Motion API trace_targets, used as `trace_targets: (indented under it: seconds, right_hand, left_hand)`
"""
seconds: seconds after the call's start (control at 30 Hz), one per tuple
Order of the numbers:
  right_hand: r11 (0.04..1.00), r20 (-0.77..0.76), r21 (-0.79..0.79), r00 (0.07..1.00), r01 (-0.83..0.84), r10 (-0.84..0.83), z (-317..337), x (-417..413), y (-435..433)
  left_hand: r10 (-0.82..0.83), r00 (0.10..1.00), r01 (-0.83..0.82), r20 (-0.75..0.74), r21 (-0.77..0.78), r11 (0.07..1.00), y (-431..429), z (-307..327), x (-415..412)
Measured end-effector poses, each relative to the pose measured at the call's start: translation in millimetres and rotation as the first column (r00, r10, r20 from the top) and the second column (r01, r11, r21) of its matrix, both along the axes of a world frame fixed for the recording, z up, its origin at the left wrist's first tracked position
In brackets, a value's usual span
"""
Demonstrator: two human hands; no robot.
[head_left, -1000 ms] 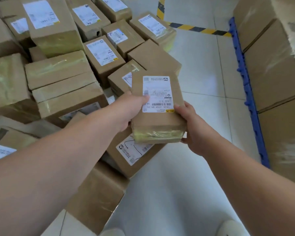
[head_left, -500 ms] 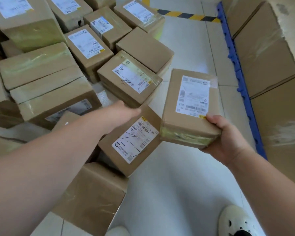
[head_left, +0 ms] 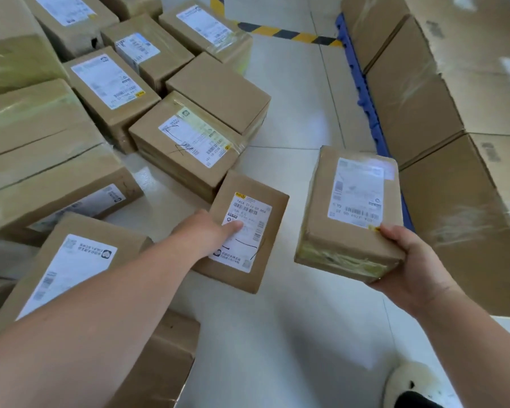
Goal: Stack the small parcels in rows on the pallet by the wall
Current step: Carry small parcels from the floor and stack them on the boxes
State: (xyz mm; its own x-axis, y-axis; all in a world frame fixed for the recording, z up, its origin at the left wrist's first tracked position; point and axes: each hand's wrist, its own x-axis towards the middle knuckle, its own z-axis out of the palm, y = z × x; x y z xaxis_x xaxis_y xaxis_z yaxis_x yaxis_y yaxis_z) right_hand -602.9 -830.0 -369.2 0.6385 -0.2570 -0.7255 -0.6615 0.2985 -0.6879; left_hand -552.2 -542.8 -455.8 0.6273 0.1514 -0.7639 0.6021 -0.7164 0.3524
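My right hand holds a small brown parcel with a white label, lifted above the floor, thumb on its near corner. My left hand reaches down onto a second small labelled parcel lying on the floor; the thumb rests on its label and the fingers are over its left edge, hidden. The blue pallet runs along the right, loaded with large taped cartons.
Many brown parcels lie in a loose heap on the left and far side. White tiled floor shows between the heap and the pallet. Yellow-black tape marks the floor at the back. My shoe is bottom right.
My left hand let go of the held parcel and moved down to a parcel on the floor. My right hand carried its parcel to the right, toward the pallet.
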Motion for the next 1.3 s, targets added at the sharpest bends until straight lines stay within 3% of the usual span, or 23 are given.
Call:
trace_targets:
  seconds: [0.13,0.3,0.53,0.63,0.9,1.3]
  right_hand:
    - [0.99,-0.067,-0.055,0.99,-0.128,0.124,-7,-11,-3]
    - [0.99,-0.152,0.049,0.978,-0.134,0.14,-25,-21,12]
    - [0.987,-0.049,0.056,0.987,-0.149,0.152,5,1,-14]
    - [0.982,0.037,0.1,0.987,-0.16,0.157,27,14,-28]
    - [0.951,0.216,0.179,0.953,-0.252,0.212,78,43,-70]
    - [0.945,0.448,0.177,0.878,-0.275,0.171,162,74,-194]
  left_hand:
    - [0.183,0.98,-0.192,-0.073,-0.153,0.969,1,-8,3]
    - [0.324,0.924,-0.379,-0.203,-0.369,0.848,-7,-6,-3]
    - [0.457,0.863,-0.497,-0.215,-0.521,0.694,-12,13,-3]
    - [0.434,0.88,-0.453,-0.193,-0.615,0.645,-20,42,5]
    - [0.397,0.918,-0.292,-0.001,-0.679,0.673,-50,128,28]
    - [0.452,0.855,-0.136,0.254,-0.73,0.67,-177,244,60]
